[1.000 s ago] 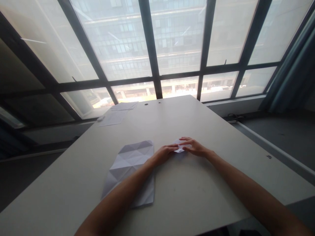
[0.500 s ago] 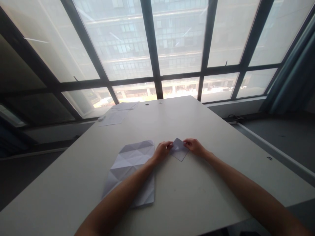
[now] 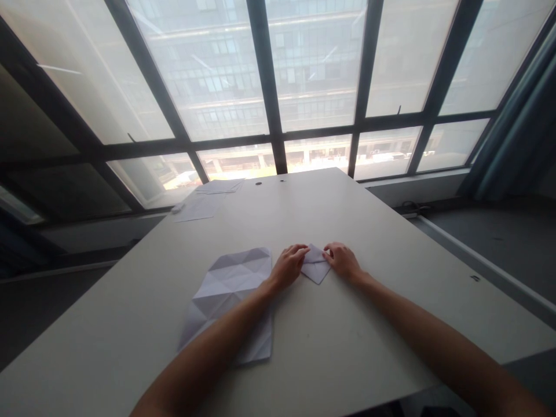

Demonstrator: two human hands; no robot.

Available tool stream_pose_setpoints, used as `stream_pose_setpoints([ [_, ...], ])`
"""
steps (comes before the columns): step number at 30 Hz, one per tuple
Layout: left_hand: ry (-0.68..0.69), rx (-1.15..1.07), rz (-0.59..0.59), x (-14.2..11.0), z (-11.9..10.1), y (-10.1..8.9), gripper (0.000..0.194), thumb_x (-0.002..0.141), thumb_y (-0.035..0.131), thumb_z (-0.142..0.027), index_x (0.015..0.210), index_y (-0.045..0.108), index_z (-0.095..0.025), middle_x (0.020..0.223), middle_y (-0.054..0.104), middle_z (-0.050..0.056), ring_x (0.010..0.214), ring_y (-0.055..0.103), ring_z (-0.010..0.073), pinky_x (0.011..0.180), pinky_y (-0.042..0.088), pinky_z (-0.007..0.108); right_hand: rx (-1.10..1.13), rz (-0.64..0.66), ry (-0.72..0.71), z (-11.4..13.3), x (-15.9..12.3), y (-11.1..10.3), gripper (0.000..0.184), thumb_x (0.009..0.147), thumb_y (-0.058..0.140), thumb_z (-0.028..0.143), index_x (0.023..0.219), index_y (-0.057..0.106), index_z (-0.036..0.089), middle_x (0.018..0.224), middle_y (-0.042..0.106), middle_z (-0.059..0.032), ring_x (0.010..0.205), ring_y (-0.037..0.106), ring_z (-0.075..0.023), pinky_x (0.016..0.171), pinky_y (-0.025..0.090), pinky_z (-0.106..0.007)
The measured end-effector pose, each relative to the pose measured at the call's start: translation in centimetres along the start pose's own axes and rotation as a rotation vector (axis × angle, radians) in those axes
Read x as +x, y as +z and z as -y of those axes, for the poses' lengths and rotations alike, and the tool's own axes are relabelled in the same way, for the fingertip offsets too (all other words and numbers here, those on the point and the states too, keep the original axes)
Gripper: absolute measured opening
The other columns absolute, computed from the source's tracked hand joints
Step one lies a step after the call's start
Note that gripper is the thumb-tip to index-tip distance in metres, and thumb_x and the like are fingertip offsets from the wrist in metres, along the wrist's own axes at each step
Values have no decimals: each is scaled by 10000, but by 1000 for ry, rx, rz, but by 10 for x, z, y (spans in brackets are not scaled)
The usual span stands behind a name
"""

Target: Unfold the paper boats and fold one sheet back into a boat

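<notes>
Paper [image 3: 315, 265] | folded white diamond | left hand [image 3: 288, 268], right hand [image 3: 342, 260] touching

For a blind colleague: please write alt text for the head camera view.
The left hand and right hand touch a small folded paper on a white table, beside a larger creased sheet, before tall windows.

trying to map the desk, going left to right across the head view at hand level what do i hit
creased white paper sheet -> left hand -> small folded paper -> right hand
</notes>
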State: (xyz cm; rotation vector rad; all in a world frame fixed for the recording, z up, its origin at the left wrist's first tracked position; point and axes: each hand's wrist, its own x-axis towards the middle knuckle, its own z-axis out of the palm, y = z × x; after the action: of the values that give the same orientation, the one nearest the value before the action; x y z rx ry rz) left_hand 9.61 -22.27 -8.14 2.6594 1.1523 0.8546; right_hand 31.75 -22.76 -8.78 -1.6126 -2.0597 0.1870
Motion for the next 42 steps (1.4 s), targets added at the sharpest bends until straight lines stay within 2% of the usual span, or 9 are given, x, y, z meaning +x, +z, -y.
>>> stream_pose_setpoints([
  [6,114,47,360,-4,-2,2,553,1004,324,-463,1508,277,-242,1562,288,87,1451,231,225,1167,199,460,-42,-3,-32,4,-2,-1,280,951,458,300,1115,661,197,1101,645,-112,1056,567,-229,945,415,-324],
  [9,124,66,404,-5,-3,0,607,998,306,-504,1533,184,-244,1583,217,91,1468,164,222,1178,133,469,4,36,-206,6,-3,1,364,973,377,244,1258,602,212,1294,585,-93,1214,493,-210,1043,360,-336],
  [12,134,69,417,-4,-5,-2,620,995,300,-518,1539,146,-262,1597,162,78,1474,135,212,1183,105,457,12,167,-330,9,-4,8,476,1002,311,330,1446,419,194,1491,422,-94,1370,361,-206,1132,261,-378],
  [15,103,75,420,-4,-8,-2,632,1000,248,-533,1545,60,-275,1607,103,56,1479,98,194,1184,103,430,-37,274,-330,8,-5,14,642,992,274,506,1531,224,161,1573,250,-106,1453,203,-238,1177,132,-464],
  [18,72,123,443,-5,-8,-2,654,996,194,-556,1547,8,-256,1604,95,62,1481,86,204,1181,79,431,-86,337,-293,6,-6,15,745,962,220,612,1546,135,156,1592,162,-100,1473,109,-261,1178,38,-509],
  [27,-62,256,446,-10,2,-4,754,966,160,-620,1538,146,-128,1590,123,151,1481,72,255,1168,100,484,-131,375,-173,-1,-12,7,787,945,168,652,1548,103,151,1600,89,-104,1479,31,-263,1156,-48,-558],
  [33,-178,268,386,-12,4,0,751,974,200,-592,1496,250,-55,1566,173,221,1469,118,314,1149,147,531,-124,382,-158,-9,-9,1,679,982,243,549,1536,190,160,1596,138,-98,1476,91,-257,1157,62,-572],
  [37,-181,237,285,-13,8,5,587,1008,243,-460,1461,344,-100,1548,277,187,1452,211,290,1154,180,507,-101,285,-119,-6,-7,0,517,1017,252,404,1474,367,191,1556,297,-98,1450,208,-254,1145,155,-548],
  [42,-219,178,148,-8,13,8,399,993,360,-296,1345,526,-205,1470,451,110,1375,386,254,1130,285,452,-68,188,-90,0,-6,3,422,982,421,347,1374,499,213,1503,404,-101,1412,295,-270,1127,198,-546],
])
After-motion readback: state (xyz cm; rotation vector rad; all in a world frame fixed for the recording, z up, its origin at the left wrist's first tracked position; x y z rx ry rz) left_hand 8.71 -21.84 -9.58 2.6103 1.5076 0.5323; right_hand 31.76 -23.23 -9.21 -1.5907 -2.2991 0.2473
